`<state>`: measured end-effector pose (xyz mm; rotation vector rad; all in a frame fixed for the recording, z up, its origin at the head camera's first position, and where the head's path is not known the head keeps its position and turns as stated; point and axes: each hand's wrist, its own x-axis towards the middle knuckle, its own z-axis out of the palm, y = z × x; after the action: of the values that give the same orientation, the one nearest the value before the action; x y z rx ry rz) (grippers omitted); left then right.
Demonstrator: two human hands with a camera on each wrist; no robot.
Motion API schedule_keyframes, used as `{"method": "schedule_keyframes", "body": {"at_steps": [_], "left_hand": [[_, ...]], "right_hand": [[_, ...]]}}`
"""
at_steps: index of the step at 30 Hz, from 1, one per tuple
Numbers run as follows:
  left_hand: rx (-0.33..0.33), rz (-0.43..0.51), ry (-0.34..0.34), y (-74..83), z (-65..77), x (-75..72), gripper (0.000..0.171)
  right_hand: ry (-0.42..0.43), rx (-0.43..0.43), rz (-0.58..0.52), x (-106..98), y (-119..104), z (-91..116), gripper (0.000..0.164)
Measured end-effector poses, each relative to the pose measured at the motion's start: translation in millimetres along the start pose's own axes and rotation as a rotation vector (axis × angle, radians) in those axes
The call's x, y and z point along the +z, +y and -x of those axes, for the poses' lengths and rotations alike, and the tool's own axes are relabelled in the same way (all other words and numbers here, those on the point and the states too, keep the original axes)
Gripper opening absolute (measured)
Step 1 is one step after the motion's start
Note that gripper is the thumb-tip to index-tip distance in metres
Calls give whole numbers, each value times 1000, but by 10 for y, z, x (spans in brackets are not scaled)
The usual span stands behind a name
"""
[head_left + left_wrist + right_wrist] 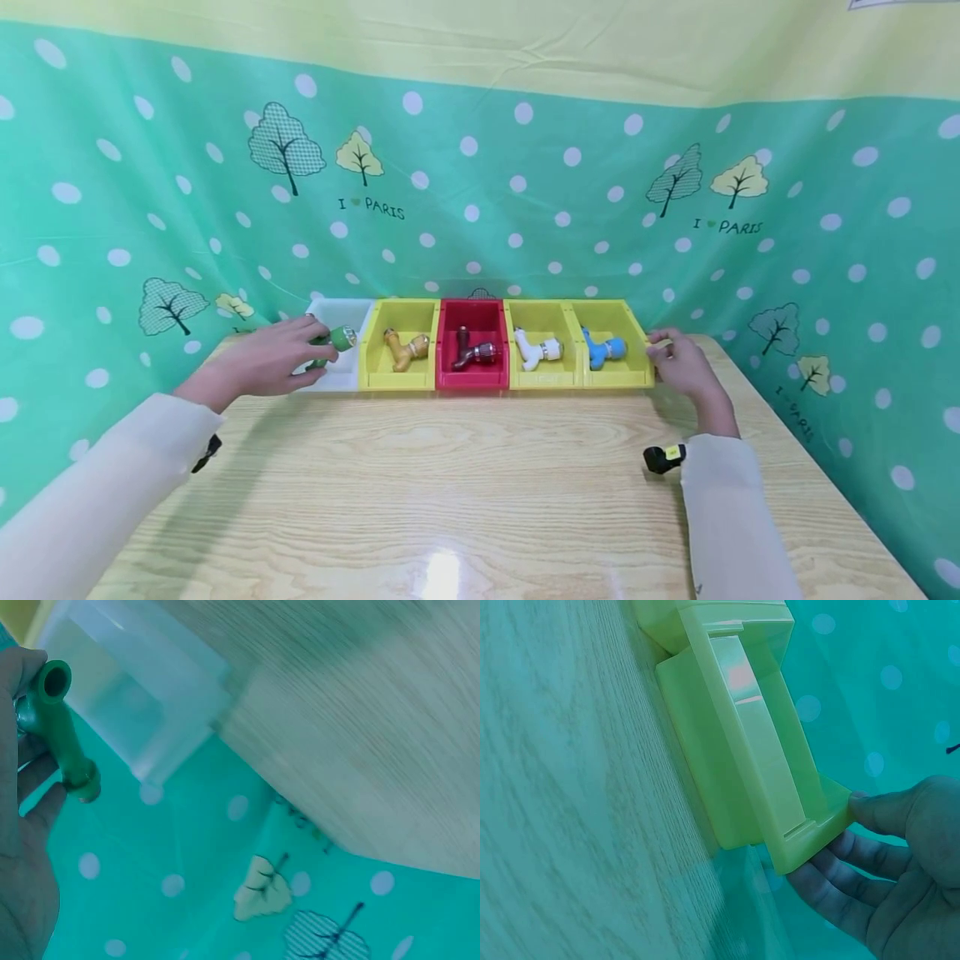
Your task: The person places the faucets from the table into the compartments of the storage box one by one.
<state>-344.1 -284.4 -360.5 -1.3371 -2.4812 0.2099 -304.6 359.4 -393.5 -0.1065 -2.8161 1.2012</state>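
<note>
Between the thumb and fingers of my left hand [273, 357] is a green angle valve [342, 337] with a silvery knob end. It is over the pale translucent bin [341, 312] at the row's left end; the left wrist view shows the valve's round open mouth [55, 681]. My right hand [686, 364] grips the outer side edge of the rightmost yellow bin [761, 772], thumb on top and fingers beneath. Other valves lie in the bins: tan [406, 350], dark brown [474, 350], white [537, 348] and blue [603, 348].
A red bin [472, 380] stands mid-row, with more yellow bins [397, 380] beside it. The row sits at the back of a wood-grain table [450, 475]. Behind and at both sides hangs a green dotted curtain [480, 175].
</note>
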Motion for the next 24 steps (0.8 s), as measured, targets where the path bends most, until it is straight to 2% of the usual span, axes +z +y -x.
{"method": "schedule_keyframes", "body": {"at_steps": [4,8,15,24], "left_hand": [[-21,-37,-23,-107,100,22,18],[-43,-38,-69,-164,136,25,17],[-46,-44,-127,-199,47,42,18],[-19,-51,-151,-212,-62,118,20]], "right_hand": [[-5,6,3,1,-14,1,36],[-11,14,6,1,-23,4,36],[-8,23,10,3,5,5,37],[-8,17,1,15,-6,-8,37]]}}
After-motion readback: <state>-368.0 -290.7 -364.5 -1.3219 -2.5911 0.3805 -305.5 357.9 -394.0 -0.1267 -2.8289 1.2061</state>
